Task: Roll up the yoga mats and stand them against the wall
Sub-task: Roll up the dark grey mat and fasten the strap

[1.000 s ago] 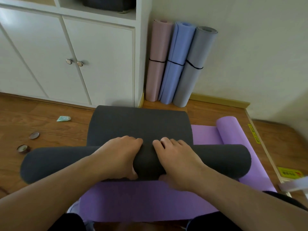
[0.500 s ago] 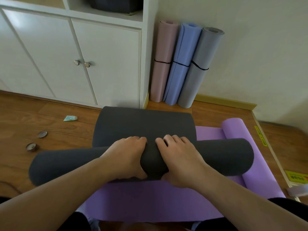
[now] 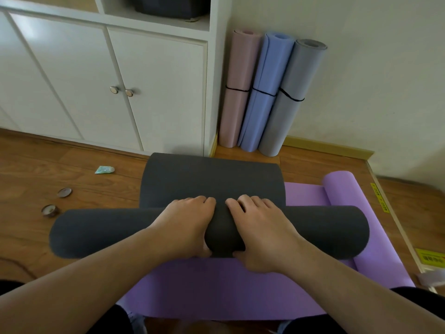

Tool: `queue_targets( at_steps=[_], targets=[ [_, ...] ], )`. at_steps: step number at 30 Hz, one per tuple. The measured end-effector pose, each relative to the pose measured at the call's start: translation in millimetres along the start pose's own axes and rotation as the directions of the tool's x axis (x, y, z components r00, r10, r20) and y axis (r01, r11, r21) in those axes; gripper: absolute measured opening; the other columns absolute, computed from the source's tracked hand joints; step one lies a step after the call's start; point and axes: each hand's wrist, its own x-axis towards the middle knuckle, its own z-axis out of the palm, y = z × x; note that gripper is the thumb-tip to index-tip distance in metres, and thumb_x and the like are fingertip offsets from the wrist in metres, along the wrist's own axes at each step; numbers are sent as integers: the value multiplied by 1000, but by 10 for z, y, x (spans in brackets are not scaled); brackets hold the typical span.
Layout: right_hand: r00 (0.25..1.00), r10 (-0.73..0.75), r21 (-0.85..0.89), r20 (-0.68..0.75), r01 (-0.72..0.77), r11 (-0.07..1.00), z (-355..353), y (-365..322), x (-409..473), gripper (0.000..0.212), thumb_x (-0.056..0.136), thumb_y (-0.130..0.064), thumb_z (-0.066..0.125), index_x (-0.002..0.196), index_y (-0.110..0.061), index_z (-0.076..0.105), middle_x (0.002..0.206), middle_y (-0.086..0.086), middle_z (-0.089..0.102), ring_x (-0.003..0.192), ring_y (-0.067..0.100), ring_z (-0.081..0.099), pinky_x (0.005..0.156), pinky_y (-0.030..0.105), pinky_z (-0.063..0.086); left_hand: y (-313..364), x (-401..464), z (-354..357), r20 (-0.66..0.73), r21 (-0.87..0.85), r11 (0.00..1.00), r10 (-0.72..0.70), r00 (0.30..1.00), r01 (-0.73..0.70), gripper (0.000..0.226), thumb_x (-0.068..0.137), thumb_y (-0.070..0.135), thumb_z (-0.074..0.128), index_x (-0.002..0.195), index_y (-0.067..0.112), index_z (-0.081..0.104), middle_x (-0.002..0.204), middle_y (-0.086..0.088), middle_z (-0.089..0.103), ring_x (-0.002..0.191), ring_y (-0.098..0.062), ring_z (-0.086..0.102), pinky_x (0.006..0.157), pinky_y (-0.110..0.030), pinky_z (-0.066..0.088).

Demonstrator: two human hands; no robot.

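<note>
Head view — I see left hand (image 3: 190, 222) and right hand (image 3: 261, 227) both gripping the grey roll (image 3: 325, 232), side by side mid-roll, roll lying on purple mat (image 3: 216, 290).

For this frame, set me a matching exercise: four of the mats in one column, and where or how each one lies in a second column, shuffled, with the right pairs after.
Column 1
1. dark grey mat
2. purple mat
3. pink mat
4. light grey mat

Column 2
A. spread on the floor, under another mat
B. upright against the wall, next to the cabinet
C. half rolled, under the left hand and right hand
D. upright against the wall, rightmost of the three

Pairs: 1-C, 2-A, 3-B, 4-D
</note>
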Motion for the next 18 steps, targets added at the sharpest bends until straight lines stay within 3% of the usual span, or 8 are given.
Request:
queue_targets(
  at_steps=[3,8,12,14,18],
  targets=[
    [999,0,-47,35,2,999,-4,-9,2,111,77,-50,88,159,-21,19,149,5,40,133,28,47,114,44,41,-19,1,-33,47,-49,999,-16,999,19,76,65,66,82,124,31,48,112,13,59,97,-11,60,86,-35,58],
    [1000,-1,17,15,1,1000,21,9,29,85,77,-50,85,144,-24,39,131,0,55,116,22,58,98,40,51,-13,-29,46,18,-4,1000,5,1000,-5,84,65,68,79,132,33,43,119,15,56,108,-10,58,97,-34,51],
    [999,23,88,49,-27,996,5,29,41,79,74,-54,85,136,-26,44,120,-3,60,105,19,62,90,39,56,35,-30,84,-25,115,993,35,999,-31,94,65,66,82,139,28,38,128,8,49,116,-16,54,103,-36,47],
    [998,25,99,57,-31,995,4,28,28,84,74,-55,86,139,-27,41,122,-3,58,106,18,60,92,38,55,47,-22,60,-29,85,996,26,999,-24,86,67,64,83,133,28,40,124,9,53,113,-15,57,99,-36,48],
    [998,18,-15,60,-18,1000,-10,15,4,113,69,-58,91,155,-23,26,141,2,45,126,24,50,109,42,45,19,-14,-3,0,0,1000,-3,1000,3,77,64,64,83,121,30,44,112,13,57,98,-11,60,87,-34,54]
  ],
)
